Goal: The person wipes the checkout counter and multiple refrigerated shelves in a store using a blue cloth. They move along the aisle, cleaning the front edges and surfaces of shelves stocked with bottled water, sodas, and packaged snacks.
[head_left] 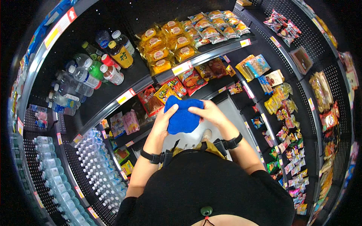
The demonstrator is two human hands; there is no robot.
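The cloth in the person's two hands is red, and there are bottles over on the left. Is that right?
Not quite: the cloth is blue, not red, as the head view shows. The left hand and right hand do both hold it, and there are bottles over on the left.

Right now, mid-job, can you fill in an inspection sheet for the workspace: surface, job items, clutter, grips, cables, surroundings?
Surface: black shelf, bare in patches.
Job items: blue cloth, held up before the shelves.
Clutter: drink bottles loosely grouped, upper left; yellow packaged cakes to their right.
Grips: left grip and right grip both hold the cloth, thumbs on top.
Cables: nothing seen.
Surroundings: clear water bottles lower left, snack bags right, pale floor below.
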